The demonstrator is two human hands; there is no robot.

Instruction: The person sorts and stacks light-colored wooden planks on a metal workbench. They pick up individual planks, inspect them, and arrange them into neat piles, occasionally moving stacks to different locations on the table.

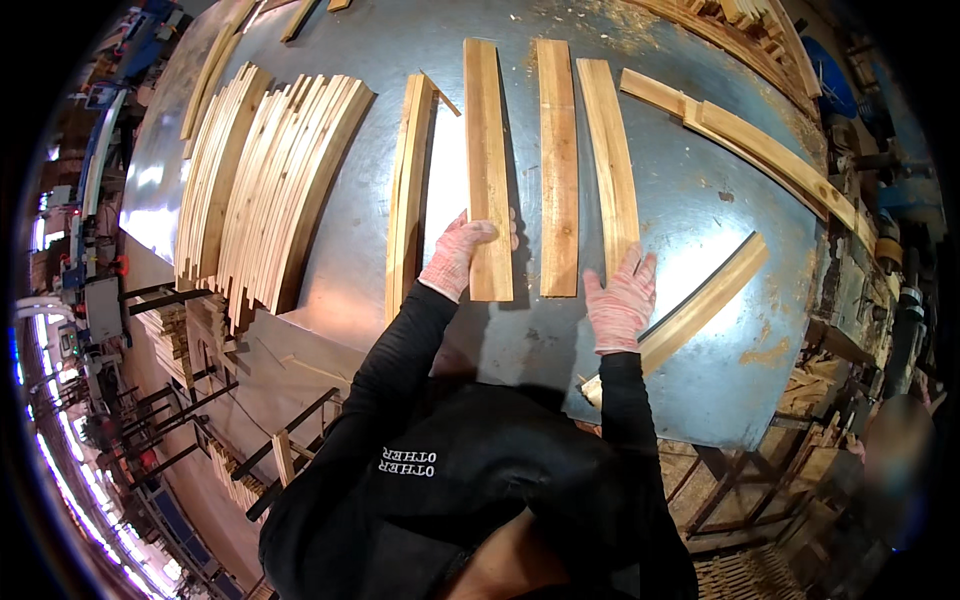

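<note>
My left hand (462, 250), in a pink-and-white work glove, grips the lower part of a long wooden board (487, 150), thumb on its face and fingers round the right edge. To its right lies a second board (558, 170) that neither hand touches. My right hand (622, 302), gloved alike, has its fingers spread at the near end of a third board (606, 150). An angled wooden strip (700, 310) lies just right of that hand. Left of my left hand is a narrow pair of strips (408, 190) with a thin splinter piece at its far end.
Two rows of stacked wooden strips (290, 190) stand on the left of the metal table (340, 230). More boards (770, 150) lie along the right edge, with sawdust (660, 40) at the far side. Someone else (900, 440) is at the lower right, beyond the table.
</note>
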